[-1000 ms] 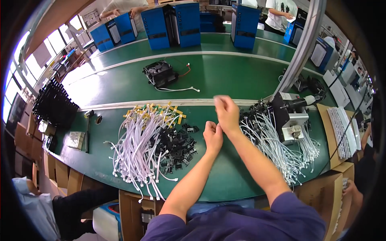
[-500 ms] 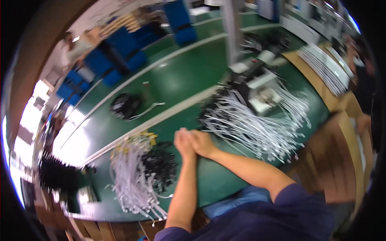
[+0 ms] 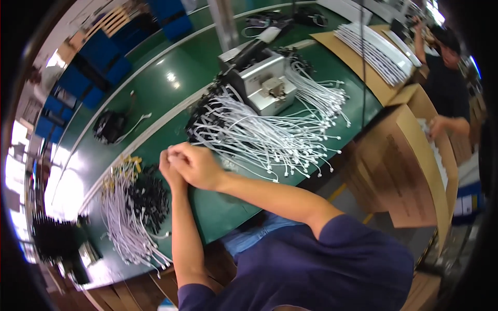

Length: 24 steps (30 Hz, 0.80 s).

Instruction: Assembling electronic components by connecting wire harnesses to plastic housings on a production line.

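Note:
Over the green tabletop (image 3: 218,217), my left hand (image 3: 170,171) and my right hand (image 3: 199,167) are pressed together. The right hand's fingers curl against the left hand, and both hands are closed. Whatever lies between them, if anything, is hidden. Just right of them spreads a large heap of white cables (image 3: 259,137) with small white ends and black parts at the far side. To their left lie a bundle of pale cables (image 3: 122,217) with yellowish ends and a pile of black pieces (image 3: 150,197).
Behind the white cables stands a grey metal device (image 3: 264,85). A black coiled cable (image 3: 109,127) lies farther left. Stacked white strips (image 3: 373,54) rest on cardboard at the far right. A person in dark clothing (image 3: 448,83) stands beside an open cardboard box (image 3: 399,166).
My view has swung to the right, so the tabletop things appear farther left and more of the box and the other person shows. My hands stay together.

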Each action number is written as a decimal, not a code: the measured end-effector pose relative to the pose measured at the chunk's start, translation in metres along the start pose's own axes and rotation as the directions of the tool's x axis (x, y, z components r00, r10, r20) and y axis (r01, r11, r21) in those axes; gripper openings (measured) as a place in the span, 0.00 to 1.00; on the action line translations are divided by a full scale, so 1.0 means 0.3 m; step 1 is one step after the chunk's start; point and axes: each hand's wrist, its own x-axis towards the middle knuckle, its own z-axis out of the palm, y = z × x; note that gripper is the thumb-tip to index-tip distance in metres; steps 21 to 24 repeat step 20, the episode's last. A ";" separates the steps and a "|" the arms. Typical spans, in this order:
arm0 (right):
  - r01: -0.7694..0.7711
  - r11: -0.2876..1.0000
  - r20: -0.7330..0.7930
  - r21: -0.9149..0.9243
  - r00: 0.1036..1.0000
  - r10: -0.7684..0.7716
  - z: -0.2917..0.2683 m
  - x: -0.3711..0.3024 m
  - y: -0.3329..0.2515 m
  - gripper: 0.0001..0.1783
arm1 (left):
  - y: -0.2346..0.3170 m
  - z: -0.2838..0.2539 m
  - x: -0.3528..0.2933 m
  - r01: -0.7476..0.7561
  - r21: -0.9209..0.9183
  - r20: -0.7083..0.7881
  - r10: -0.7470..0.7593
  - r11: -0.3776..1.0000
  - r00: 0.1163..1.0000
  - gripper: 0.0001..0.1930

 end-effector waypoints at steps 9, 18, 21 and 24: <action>-0.062 0.619 -0.124 -0.783 0.991 -0.057 -0.843 0.047 -0.103 0.08 | 0.169 0.308 -0.142 -0.542 0.679 0.408 0.360 0.495 0.839 0.20; 0.179 0.560 0.176 -0.809 0.983 -0.060 -0.838 0.020 -0.031 0.05 | 0.238 0.349 -0.044 -0.462 0.759 0.437 0.167 0.458 0.884 0.21; 0.113 0.674 0.172 -0.730 0.985 0.021 -0.841 0.030 -0.046 0.04 | 0.240 0.324 -0.039 -0.364 0.754 0.449 -0.023 0.547 0.893 0.23; 0.113 0.674 0.172 -0.730 0.985 0.021 -0.841 0.030 -0.046 0.04 | 0.240 0.324 -0.039 -0.364 0.754 0.449 -0.023 0.547 0.893 0.23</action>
